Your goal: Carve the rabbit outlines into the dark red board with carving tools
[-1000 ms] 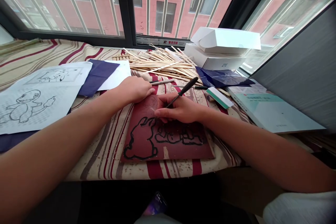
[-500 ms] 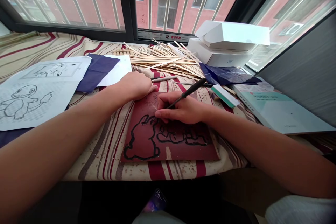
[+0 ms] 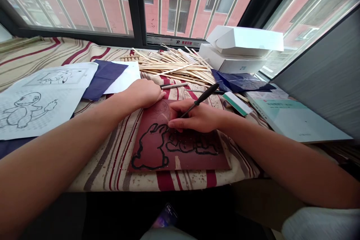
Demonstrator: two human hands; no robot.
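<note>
A dark red sheet (image 3: 180,155) with a black outlined cartoon figure lies on the striped cloth in front of me. My right hand (image 3: 194,117) grips a black pen-like tool (image 3: 200,99), its tip down on the sheet's upper part. My left hand (image 3: 144,92) rests knuckles-up on the sheet's top left corner, fingers curled, pressing it down. A second slim tool with a silver barrel (image 3: 174,86) lies just beyond my left hand.
Printed cartoon drawings (image 3: 30,105) and dark blue paper (image 3: 105,75) lie at left. A heap of thin wooden sticks (image 3: 174,67) sits behind, white boxes (image 3: 239,50) at back right, a teal-edged block (image 3: 236,104) and a book (image 3: 295,120) at right. A phone (image 3: 168,215) is below the table edge.
My right hand with the tool has shifted slightly up and left along the outline. The view has moved a little; my left hand stays on the sheet's corner.
</note>
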